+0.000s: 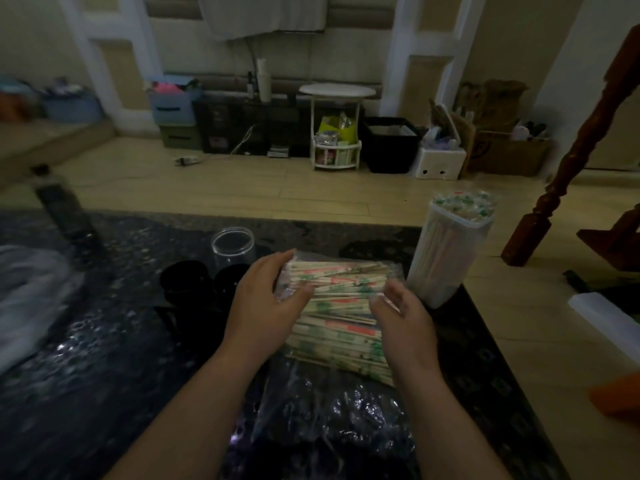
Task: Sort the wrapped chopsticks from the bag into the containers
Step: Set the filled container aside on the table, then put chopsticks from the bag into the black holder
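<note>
Fingers [273, 266] of the left hand [263, 303] curled round the left end of the wrapped chopsticks [341, 327], thumb pressing on top, clamped on the film-covered ends. Fingers [390, 293] of the right hand [408, 327] bent, tips down on the right side of the same heap. Too blurred to tell whether pinching a pair or only touching.

Nearest, at bottom centre: plastic bag [322, 420], clear, thin, crinkled and glinting, flat on the table [104, 358]. Far part of it under and round the heap, as far as can be told. Tabletop dark, glossy, speckled like polished stone.

At centre frame, between both hands: slim pale sticks in paper sleeves printed green and red, stacked crosswise in a loose, flat heap.

Just left of the left hand: two black round pieces [183, 280], low, side by side, kind unclear. Right behind them, a jar [232, 247], round, clear, open-mouthed, upright.

Right of the heap, near the right hand: tall container [446, 258], clear plastic, squarish with rounded corners, upright at the table's right edge. Packed full of more sleeved sticks standing on end, green and red tips crowding the mouth.

Beyond: pale tiled floor [277, 188], a turned dark-wood post [571, 161] at the right, a white round side table [337, 91] by the far wall, and a black bin [391, 147] just right of it.
</note>
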